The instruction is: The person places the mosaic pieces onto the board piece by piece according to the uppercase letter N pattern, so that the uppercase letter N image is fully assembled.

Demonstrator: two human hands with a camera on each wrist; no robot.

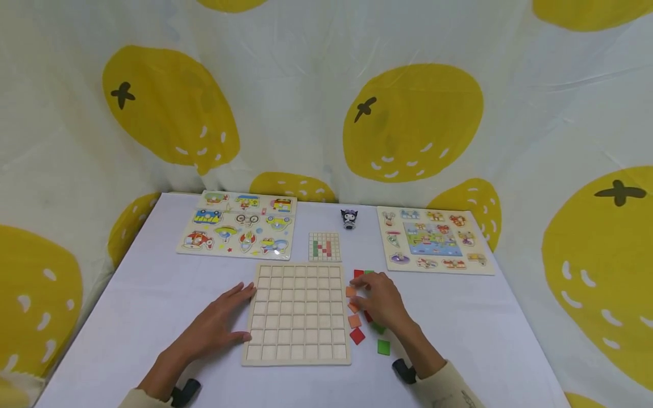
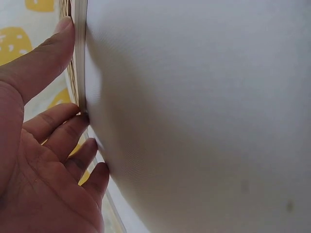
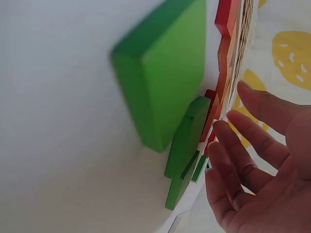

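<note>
Up behind everything, well beyond the left hand [image 1: 218,324] and the right hand [image 1: 382,299], there's a white curtain [image 1: 291,107] splashed with huge yellow fruit, and beneath both hands spreads the white table [image 1: 469,328]. Between the hands sits the grid board [image 1: 298,362], pale wood, seven cells by seven, and the left hand is right on it: relaxed and spread, fingertips and thumb at its side edge. Out past the left hand lies a vehicle puzzle [image 1: 289,232]; past the right, a picture puzzle [image 1: 471,268]. Now that right hand: fingers loosely bent, thumb apart, gripping nothing I can see, just above the scattered tiles; whether a fingertip touches one, I can't tell. Ahead, between the hands and just past the grid, a small pattern card [image 1: 324,247] with green and red squares, then a little figurine [image 1: 349,219]. And here are the tiles: green tiles [image 1: 384,347] and red tiles [image 1: 357,336] under and around the right hand, orange tiles [image 1: 354,321] by its thumb and fingertips, near the board's edge.
</note>
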